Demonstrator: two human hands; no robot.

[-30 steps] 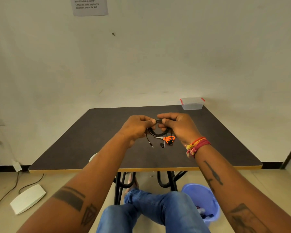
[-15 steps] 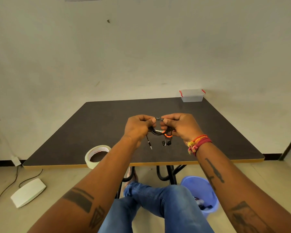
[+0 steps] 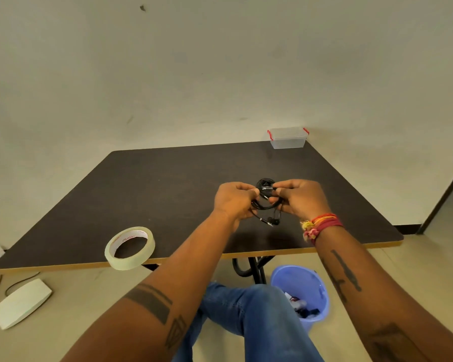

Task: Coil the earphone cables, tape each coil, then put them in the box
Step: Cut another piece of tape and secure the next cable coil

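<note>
Above the middle of the dark table (image 3: 168, 184), my left hand (image 3: 234, 199) and my right hand (image 3: 300, 198) both pinch a coiled black earphone cable (image 3: 266, 206). Its plug and earbuds (image 3: 272, 221) dangle below the coil. Just behind my fingers a second black coil (image 3: 265, 183) lies on the table. A roll of pale tape (image 3: 130, 247) rests at the near edge, to the left of my left arm. The clear box with red clips (image 3: 288, 137) stands at the far right corner, lid on.
A blue bin (image 3: 302, 291) holding some scraps stands on the floor under the table's near right side, beside my knee in jeans (image 3: 249, 314). A white flat device (image 3: 21, 303) with a cable lies on the floor at the left. A wall runs close behind the table.
The view has tilted down, bringing the tape roll fully into sight. Both hands have stayed on the coil. The orange-handled item seen under the hands earlier is out of sight.
</note>
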